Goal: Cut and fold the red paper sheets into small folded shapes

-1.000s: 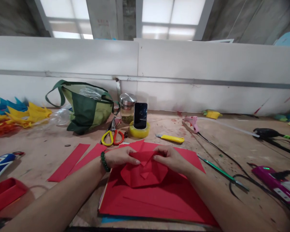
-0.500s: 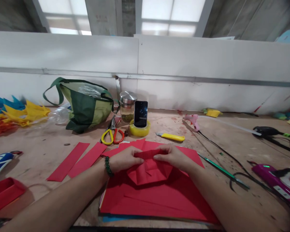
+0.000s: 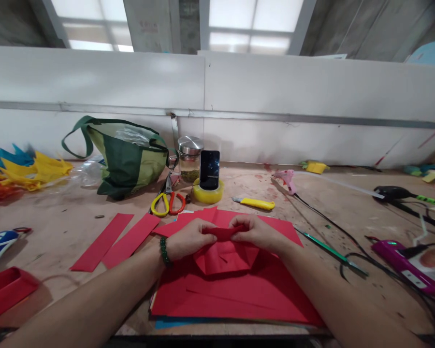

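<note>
Between both hands is a creased, folded piece of red paper (image 3: 223, 258), tilted above a stack of red sheets (image 3: 232, 304). My left hand (image 3: 190, 240), with a green bead bracelet (image 3: 164, 250) on its wrist, pinches the paper's upper left edge between thumb and fingers. On the upper right edge, my right hand (image 3: 252, 232) pinches it the same way, thumb toward me. The two thumbs are a short gap apart along a folded band. Left of the stack lie two red paper strips (image 3: 101, 241). A folded red paper ring (image 3: 10, 292) sits at the lower left.
Beyond the stack are scissors (image 3: 171, 203), a phone (image 3: 210, 170) propped on a tape roll (image 3: 208, 193), a lidded jar (image 3: 190, 159), a yellow utility knife (image 3: 255, 203) and a green bag (image 3: 130, 162). To the right lie a pink glue gun (image 3: 288, 182), green tweezers (image 3: 333, 252) and a purple power strip (image 3: 413, 270).
The right fingers have shifted slightly left along the paper's upper edge, and the hands look a little closer together. The camera view has shifted slightly. Both hands keep their pinch.
</note>
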### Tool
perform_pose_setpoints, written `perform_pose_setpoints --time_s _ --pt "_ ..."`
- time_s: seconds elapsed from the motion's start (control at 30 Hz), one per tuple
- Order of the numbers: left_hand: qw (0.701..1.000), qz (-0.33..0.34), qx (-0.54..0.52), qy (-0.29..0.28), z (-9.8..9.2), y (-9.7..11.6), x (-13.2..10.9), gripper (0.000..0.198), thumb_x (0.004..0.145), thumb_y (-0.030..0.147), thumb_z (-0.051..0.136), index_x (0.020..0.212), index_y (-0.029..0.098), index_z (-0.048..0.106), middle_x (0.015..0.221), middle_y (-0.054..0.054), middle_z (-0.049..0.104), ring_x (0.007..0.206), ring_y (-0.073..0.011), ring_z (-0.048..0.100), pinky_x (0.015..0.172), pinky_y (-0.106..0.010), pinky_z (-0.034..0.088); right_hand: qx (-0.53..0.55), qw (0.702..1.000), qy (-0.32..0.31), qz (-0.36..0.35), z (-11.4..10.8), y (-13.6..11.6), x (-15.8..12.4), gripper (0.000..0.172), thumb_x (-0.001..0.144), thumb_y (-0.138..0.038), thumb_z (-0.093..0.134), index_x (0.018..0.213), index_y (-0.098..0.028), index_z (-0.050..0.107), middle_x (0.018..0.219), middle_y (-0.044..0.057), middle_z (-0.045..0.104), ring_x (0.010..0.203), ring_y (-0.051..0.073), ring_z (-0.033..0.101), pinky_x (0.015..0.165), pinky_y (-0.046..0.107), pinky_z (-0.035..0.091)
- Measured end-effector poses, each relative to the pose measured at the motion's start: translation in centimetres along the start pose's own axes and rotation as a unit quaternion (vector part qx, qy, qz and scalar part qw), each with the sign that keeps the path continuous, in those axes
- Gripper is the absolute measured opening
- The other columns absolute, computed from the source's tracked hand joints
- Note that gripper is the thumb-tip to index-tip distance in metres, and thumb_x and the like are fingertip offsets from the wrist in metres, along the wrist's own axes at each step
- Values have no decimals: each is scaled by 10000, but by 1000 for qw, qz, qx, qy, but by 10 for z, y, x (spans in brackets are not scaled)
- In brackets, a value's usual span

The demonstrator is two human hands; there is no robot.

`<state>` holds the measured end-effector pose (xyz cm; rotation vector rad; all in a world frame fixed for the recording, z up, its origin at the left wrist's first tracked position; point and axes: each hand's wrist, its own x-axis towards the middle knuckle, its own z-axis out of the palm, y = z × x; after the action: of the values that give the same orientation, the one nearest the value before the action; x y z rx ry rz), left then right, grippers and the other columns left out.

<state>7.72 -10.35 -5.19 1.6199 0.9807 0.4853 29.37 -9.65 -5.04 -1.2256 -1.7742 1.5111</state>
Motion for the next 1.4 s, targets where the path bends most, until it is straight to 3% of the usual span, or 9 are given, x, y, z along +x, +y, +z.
perform_pose_setpoints --time_s 0.13,0.2,0.33,0.57,0.73,0.87,0.97,1.13,1.4 --pt "999 3 -43 6 1 2 0 397 747 275 641 1123 156 692 990 -43 686 795 -151 561 641 -212 417 -7 1000 3 -23 -1 1 0 171 654 -276 712 768 -158 663 680 -18 627 585 95 519 555 219 394" --pt "998 -13 -67 1 1 1 -1 481 759 350 661 1194 146 650 1050 -75 672 803 -148 575 625 -208 427 -15 999 9 -37 -1 2 1 192 655 -304 721 765 -151 684 733 11 664 654 123 566 616 242 433" --pt "992 -62 -108 -21 -1 -2 -2 555 768 452 634 1236 155 615 1006 -73 649 624 -90 537 491 -180 384 -30 998 16 -60 -1 4 3 200 655 -320 730 768 -156 712 741 24 689 681 146 590 648 266 459" --pt "990 -75 -108 -46 -10 -4 0 579 559 114 545 1123 135 670 670 15 611 450 -63 425 404 -173 277 -55 993 55 -85 -16 7 5 119 641 -276 726 695 -170 716 674 10 667 639 139 573 605 254 458" --pt "991 -61 -97 -70 -16 0 -3 402 607 153 549 970 131 720 697 -2 648 556 -111 507 474 -200 330 -58 993 55 -93 -22 5 2 138 656 -290 730 720 -169 725 683 11 672 634 135 580 594 249 460" --pt "992 -24 -76 -101 -15 12 -10 411 701 249 685 1104 168 672 920 -17 679 769 -145 561 648 -222 414 -52 994 17 -98 -10 0 -1 153 683 -315 727 740 -173 737 683 8 684 632 139 595 606 256 473" --pt "997 31 -10 -64 -7 13 -10 383 760 309 650 1109 156 614 946 -32 657 813 -162 562 700 -247 429 -55 993 0 -109 2 -2 -2 138 707 -300 707 762 -177 738 719 11 700 676 151 613 654 270 486" --pt "992 81 86 54 5 4 -4 99 748 170 543 846 171 535 830 -5 579 790 -168 513 710 -269 409 -82 989 26 -117 0 -5 -5 139 726 -228 680 854 -178 705 806 14 698 746 163 614 693 273 481" --pt "976 110 152 107 13 0 -5 82 740 111 514 779 182 505 776 0 582 731 -155 509 662 -252 391 -152 976 73 -138 -16 -2 -4 67 733 -199 631 786 -177 664 705 -9 605 639 124 513 576 230 399"
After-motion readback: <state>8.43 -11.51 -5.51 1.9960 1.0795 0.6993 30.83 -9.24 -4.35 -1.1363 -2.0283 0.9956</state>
